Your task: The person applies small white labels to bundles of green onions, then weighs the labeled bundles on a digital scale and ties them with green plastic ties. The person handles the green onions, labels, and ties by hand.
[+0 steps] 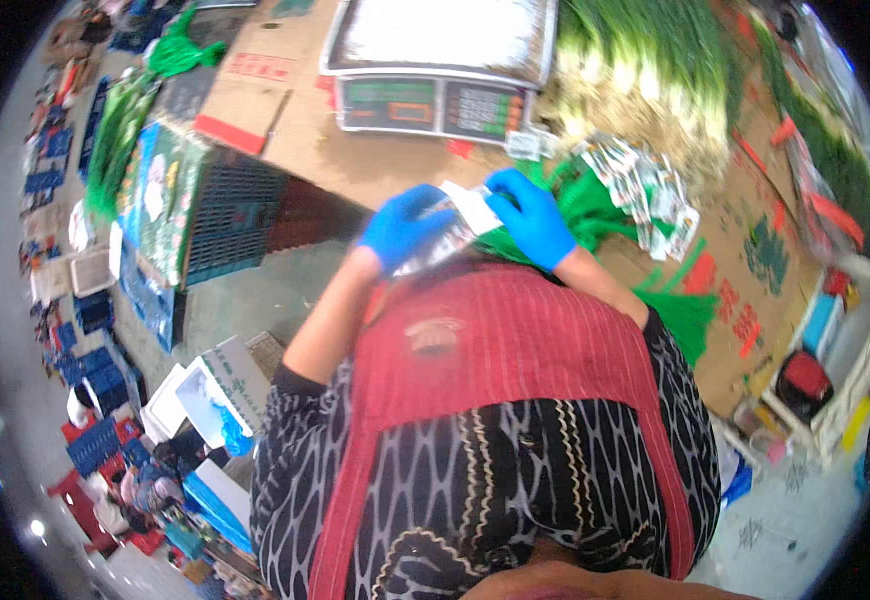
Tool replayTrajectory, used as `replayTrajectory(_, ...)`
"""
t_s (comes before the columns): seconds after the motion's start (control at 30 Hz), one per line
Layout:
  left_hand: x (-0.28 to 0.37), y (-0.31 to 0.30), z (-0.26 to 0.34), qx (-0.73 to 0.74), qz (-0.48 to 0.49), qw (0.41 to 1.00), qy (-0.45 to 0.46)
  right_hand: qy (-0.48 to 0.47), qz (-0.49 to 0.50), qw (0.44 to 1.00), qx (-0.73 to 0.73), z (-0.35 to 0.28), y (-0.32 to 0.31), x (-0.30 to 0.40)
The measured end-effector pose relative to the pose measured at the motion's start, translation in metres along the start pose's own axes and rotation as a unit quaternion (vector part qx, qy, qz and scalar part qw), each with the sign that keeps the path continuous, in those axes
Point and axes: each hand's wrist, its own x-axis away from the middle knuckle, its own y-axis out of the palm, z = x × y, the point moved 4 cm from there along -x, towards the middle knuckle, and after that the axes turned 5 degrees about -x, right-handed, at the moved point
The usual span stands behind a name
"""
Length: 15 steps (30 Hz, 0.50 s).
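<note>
Both of my hands wear blue gloves and meet in front of my red striped apron point(495, 337). Pinched in my left hand point(408, 225) is a small clear plastic packet point(435, 251) with a white upper part. My right hand point(531, 217) grips the white end of the same packet. Motion blur hides the packet's finer details. Close by my right hand lies green mesh netting point(592, 199), with a heap of printed tags or packets point(648, 195) on it. Behind the hands stands an electronic weighing scale point(435, 109) with a keypad.
Bundled leeks or large green onions point(652, 82) lie at the back right on the cardboard-covered table point(712, 330). Left of me stand a plastic crate point(232, 214) and more green onions point(116, 142). White foam boxes point(213, 397) are at lower left; a white bin point(825, 382) is at right.
</note>
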Motion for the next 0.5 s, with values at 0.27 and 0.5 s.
replayTrajectory(0.27, 0.003, 0.0, 0.01, 0.022, 0.009, 1.0, -0.008, 0.076, -0.026, 0.986, -0.149, -0.002, -0.007, 0.006)
replayTrajectory(0.5, -0.005, 0.015, 0.009, 0.105, -0.012, 0.994, 0.011, 0.169, -0.107, 0.951, -0.237, -0.004, -0.005, 0.005)
